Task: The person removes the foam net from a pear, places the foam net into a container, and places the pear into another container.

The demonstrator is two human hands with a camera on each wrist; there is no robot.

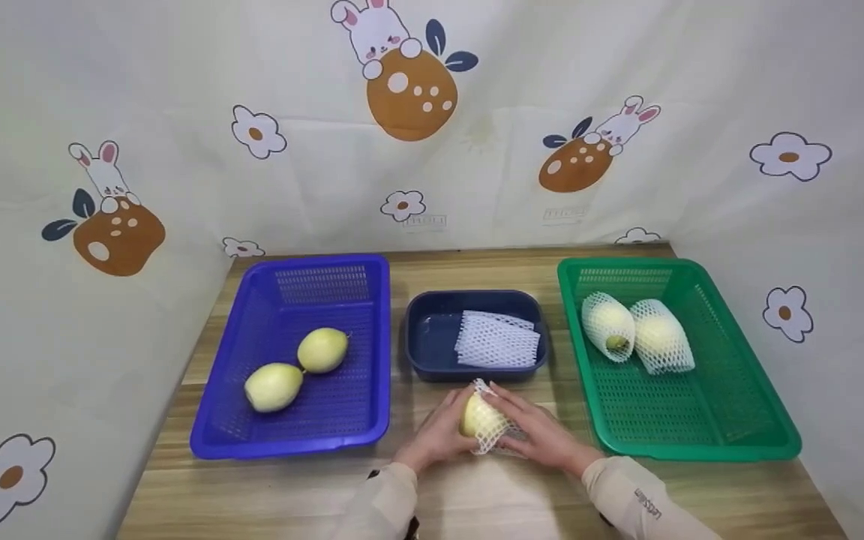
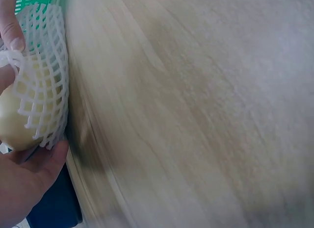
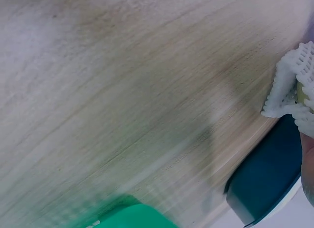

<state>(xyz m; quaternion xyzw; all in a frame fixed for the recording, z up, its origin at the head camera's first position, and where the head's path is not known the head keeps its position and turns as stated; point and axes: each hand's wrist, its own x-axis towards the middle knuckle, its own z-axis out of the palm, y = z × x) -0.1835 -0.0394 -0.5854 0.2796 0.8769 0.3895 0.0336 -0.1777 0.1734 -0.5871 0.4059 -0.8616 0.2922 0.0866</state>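
A pale yellow pear [image 1: 469, 417] is partly covered by a white foam net sleeve [image 1: 493, 430], low over the near middle of the table. My left hand [image 1: 439, 433] holds the pear from its bare left side. On the other side, my right hand [image 1: 548, 436] grips the net, its fingers at the mesh over the pear. In the left wrist view the net [image 2: 46, 86] covers the pear's upper part, while the lower part [image 2: 12, 117] shows bare. Only the loose edge of the net [image 3: 287, 86] and a bit of right hand appear in the right wrist view.
A blue basket [image 1: 214, 390] with two bare pears [image 1: 322, 350] stands on the left. Behind the hands is a dark blue bin [image 1: 428, 370] holding flat foam nets [image 1: 498, 341]. The green basket [image 1: 758, 390] on the right holds two netted pears [image 1: 661, 337]. Patterned cloth surrounds the table.
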